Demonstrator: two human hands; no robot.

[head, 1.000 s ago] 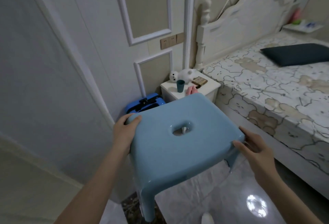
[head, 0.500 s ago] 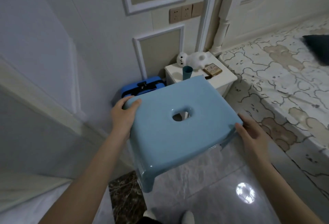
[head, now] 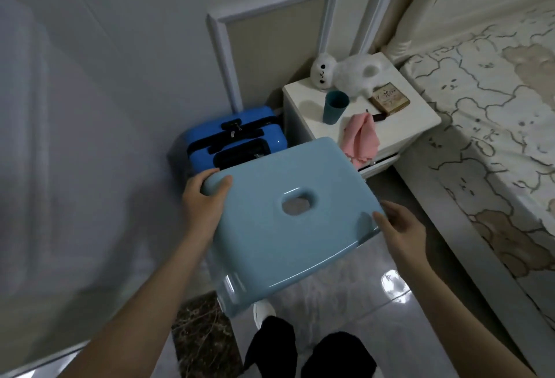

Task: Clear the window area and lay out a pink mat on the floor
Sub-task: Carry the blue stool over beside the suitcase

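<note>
I carry a light blue plastic stool [head: 279,239] with an oval hole in its seat, held above the shiny tiled floor. My left hand [head: 204,200] grips its far left corner, thumb on top. My right hand [head: 402,230] holds the right edge, fingers curled under the rim. A pink cloth [head: 360,137] hangs over the front edge of the white nightstand [head: 399,125] just beyond the stool. No pink mat is in view.
A blue suitcase [head: 234,137] stands against the wall left of the nightstand. On the nightstand are a white plush toy [head: 348,73], a teal cup [head: 335,106] and a small box [head: 389,100]. The bed [head: 495,125] runs along the right. My legs and a white shoe [head: 262,311] show below.
The view has tilted down and closer to the nightstand and suitcase. The stool has come lower with both hands still on it.
</note>
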